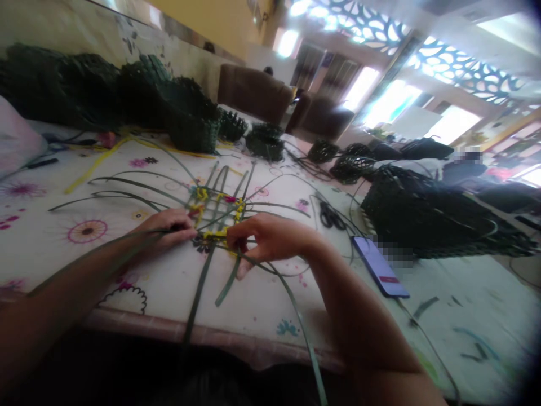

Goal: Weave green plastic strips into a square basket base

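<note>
A small woven square (217, 217) of dark green strips with yellow strands lies on a flowered cloth (63, 225). Long green strips (203, 287) stick out from it on every side. My left hand (167, 228) lies at its left edge, fingers pinched together on a green strip. My right hand (264, 237) sits at its lower right corner, fingers curled and pinching the strips there, thumb pointing down.
A phone (380, 266) with a lit screen lies to the right of my right arm. Black scissors (330, 216) lie behind it. Dark green woven baskets (186, 115) line the back, and a large one (422, 217) stands right. Loose yellow strips (97, 160) lie at the left.
</note>
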The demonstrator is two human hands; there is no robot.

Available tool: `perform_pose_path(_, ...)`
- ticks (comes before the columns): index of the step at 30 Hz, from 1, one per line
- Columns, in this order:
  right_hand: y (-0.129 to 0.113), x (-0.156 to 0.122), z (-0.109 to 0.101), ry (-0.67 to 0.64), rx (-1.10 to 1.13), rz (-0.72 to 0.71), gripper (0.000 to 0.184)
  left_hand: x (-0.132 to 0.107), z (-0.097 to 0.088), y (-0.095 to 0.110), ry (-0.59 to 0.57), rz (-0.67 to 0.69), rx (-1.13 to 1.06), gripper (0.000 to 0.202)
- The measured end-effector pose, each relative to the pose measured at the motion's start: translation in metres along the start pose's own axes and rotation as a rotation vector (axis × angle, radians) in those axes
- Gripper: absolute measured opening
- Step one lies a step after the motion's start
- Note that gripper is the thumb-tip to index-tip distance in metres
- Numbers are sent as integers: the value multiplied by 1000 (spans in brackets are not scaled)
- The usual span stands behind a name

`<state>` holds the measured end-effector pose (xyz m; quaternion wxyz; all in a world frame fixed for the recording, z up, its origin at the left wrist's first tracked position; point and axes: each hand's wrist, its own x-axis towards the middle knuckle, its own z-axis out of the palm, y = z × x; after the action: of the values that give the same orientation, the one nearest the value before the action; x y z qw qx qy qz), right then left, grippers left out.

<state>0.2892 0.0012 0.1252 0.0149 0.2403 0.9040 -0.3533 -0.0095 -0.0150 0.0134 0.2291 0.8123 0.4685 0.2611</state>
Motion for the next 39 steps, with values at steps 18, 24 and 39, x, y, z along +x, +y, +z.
perform_pose_path(18, 15, -23, -20, 256, -43, 331, 33, 2, -1, 3, -14, 4, 16, 40)
perform_pose_path(24, 28, -27, -27, 484, -9, 231, 31, -1, 4, 6, 43, -15, 26, 41)
perform_pose_path(39, 25, 60, 69, 336, -482, 267, 26, -1, 8, 2, 83, -79, 19, 45)
